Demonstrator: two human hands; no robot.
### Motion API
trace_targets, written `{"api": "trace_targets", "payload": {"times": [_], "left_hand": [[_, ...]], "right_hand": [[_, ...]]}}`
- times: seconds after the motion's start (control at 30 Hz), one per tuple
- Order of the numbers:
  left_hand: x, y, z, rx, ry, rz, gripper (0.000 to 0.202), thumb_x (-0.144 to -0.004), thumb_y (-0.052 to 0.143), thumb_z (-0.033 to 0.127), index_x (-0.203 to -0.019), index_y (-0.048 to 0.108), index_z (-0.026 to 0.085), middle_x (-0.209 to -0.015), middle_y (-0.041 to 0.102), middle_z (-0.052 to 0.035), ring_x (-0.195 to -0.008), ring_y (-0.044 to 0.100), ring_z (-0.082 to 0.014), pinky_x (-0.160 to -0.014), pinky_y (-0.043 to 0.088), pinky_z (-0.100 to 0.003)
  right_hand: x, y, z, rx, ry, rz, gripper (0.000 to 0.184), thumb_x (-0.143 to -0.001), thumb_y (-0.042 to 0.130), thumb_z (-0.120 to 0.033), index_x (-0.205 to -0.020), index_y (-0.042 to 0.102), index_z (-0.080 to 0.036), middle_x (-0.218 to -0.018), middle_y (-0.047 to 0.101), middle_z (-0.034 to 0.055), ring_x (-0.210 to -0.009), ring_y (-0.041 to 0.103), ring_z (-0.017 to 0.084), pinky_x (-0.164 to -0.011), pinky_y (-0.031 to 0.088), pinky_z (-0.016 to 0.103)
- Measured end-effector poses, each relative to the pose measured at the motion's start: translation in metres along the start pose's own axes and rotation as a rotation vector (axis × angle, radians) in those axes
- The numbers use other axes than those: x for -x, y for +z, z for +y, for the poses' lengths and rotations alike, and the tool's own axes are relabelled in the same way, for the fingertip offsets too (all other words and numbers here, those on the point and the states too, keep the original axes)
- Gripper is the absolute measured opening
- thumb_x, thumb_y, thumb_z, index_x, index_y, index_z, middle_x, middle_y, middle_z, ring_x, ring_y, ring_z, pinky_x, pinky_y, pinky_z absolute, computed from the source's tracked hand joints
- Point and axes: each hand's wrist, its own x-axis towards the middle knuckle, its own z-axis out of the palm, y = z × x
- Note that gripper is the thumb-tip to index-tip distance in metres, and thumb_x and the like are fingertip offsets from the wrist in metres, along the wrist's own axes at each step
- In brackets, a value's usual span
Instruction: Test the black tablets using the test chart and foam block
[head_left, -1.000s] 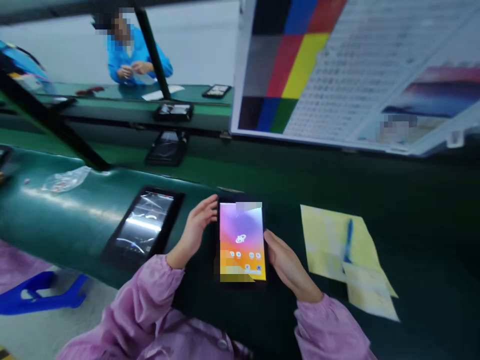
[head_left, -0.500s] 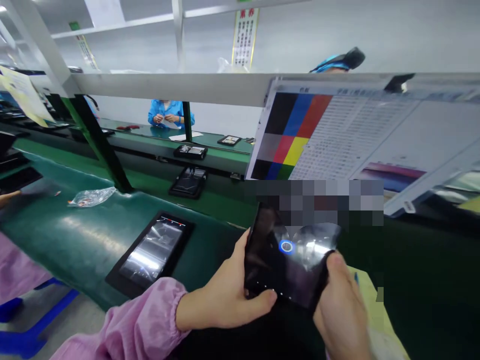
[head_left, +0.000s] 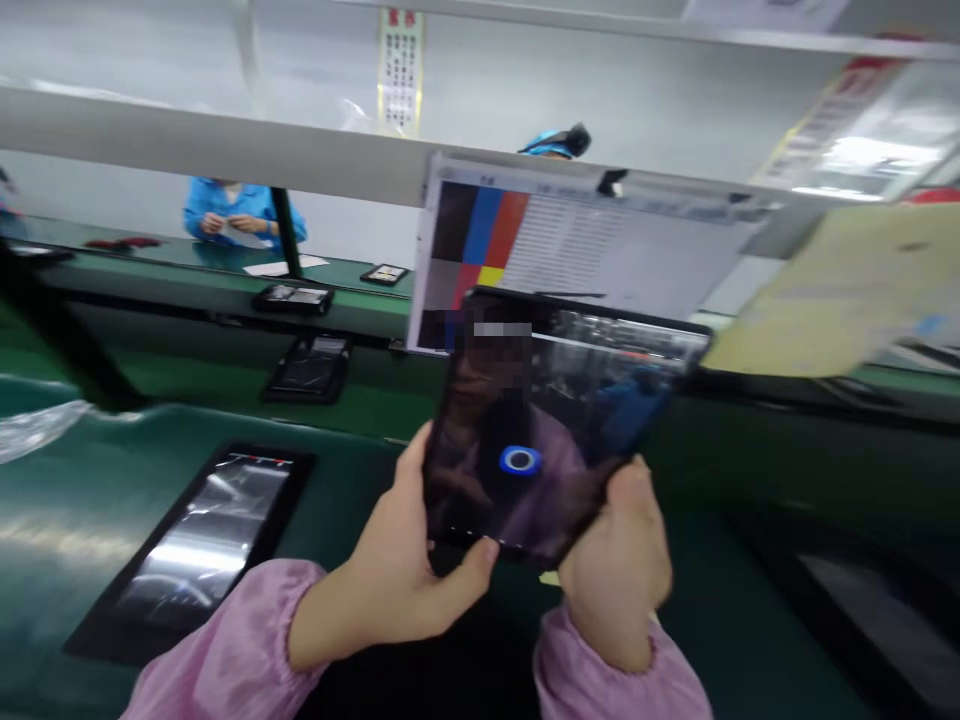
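Note:
A black tablet is held up between both hands, its glossy screen facing me and showing a blue ring around a white circle. My left hand grips its left edge, with the thumb along the lower rim. On the right edge, my right hand is wrapped round the lower corner; its fingers behind the tablet are hidden. The tablet is tilted and covers part of a printed sheet with colour blocks. To the left, another tablet with a reflective screen lies on the green bench.
A further dark tablet lies blurred at the right. Beyond the bench edge, several devices, one a tablet, sit along a lower green strip. Clear plastic wrap is at the left. A co-worker in blue sits across.
The tablet is raised and tilted more upright, now overlapping the printed sheet. My view has turned right, so the bench objects appear farther left. Both hands keep their hold.

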Motion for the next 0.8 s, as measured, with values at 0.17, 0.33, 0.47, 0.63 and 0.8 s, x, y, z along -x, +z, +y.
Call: {"api": "trace_targets", "payload": {"times": [0.17,0.33,0.47,0.63,0.8], "left_hand": [[0.006,-0.001,0.003,-0.114,-0.037,0.026,0.084,-0.097,0.067,0.025,-0.164,0.018,0.017,-0.102,0.074,-0.0081,-0.083,0.078,-0.0236,-0.066,0.064,-0.033],[0.012,0.001,0.000,-0.167,-0.065,0.050,0.059,-0.096,0.069,0.028,-0.148,0.042,0.019,-0.104,0.073,-0.0085,-0.086,0.079,-0.0239,-0.067,0.064,-0.033],[0.015,0.007,0.003,-0.114,-0.161,0.100,0.046,-0.096,0.069,0.032,-0.137,0.051,0.021,-0.108,0.073,-0.0085,-0.095,0.078,-0.0255,-0.070,0.065,-0.035],[0.016,0.012,0.012,-0.032,-0.262,0.147,0.051,-0.097,0.067,0.036,-0.141,0.049,0.020,-0.114,0.073,-0.0115,-0.102,0.077,-0.0290,-0.066,0.066,-0.036],[0.015,0.010,0.014,-0.049,-0.277,0.141,0.087,-0.096,0.068,0.036,-0.168,0.020,0.025,-0.116,0.072,-0.0096,-0.098,0.077,-0.0286,-0.061,0.065,-0.034]], "right_hand": [[0.006,0.007,-0.009,-0.143,-0.002,-0.077,0.048,-0.100,0.060,-0.064,-0.126,0.078,-0.029,-0.137,0.075,0.0052,-0.139,0.064,0.029,-0.120,0.048,0.049],[0.010,0.009,-0.019,-0.135,0.041,-0.051,0.054,-0.089,0.069,-0.072,-0.120,0.081,-0.028,-0.137,0.075,0.0061,-0.139,0.062,0.033,-0.123,0.044,0.055],[0.012,0.007,-0.023,-0.065,0.084,-0.004,0.065,-0.081,0.072,-0.080,-0.118,0.081,-0.027,-0.136,0.075,0.0085,-0.138,0.063,0.036,-0.121,0.046,0.059],[0.013,0.009,-0.028,-0.107,0.100,-0.072,0.066,-0.083,0.070,-0.080,-0.123,0.078,-0.028,-0.143,0.071,0.0075,-0.145,0.057,0.035,-0.126,0.039,0.059],[0.014,0.008,-0.028,-0.131,0.145,-0.096,0.069,-0.081,0.071,-0.082,-0.125,0.077,-0.028,-0.146,0.069,0.0075,-0.147,0.054,0.036,-0.128,0.037,0.059]]}}
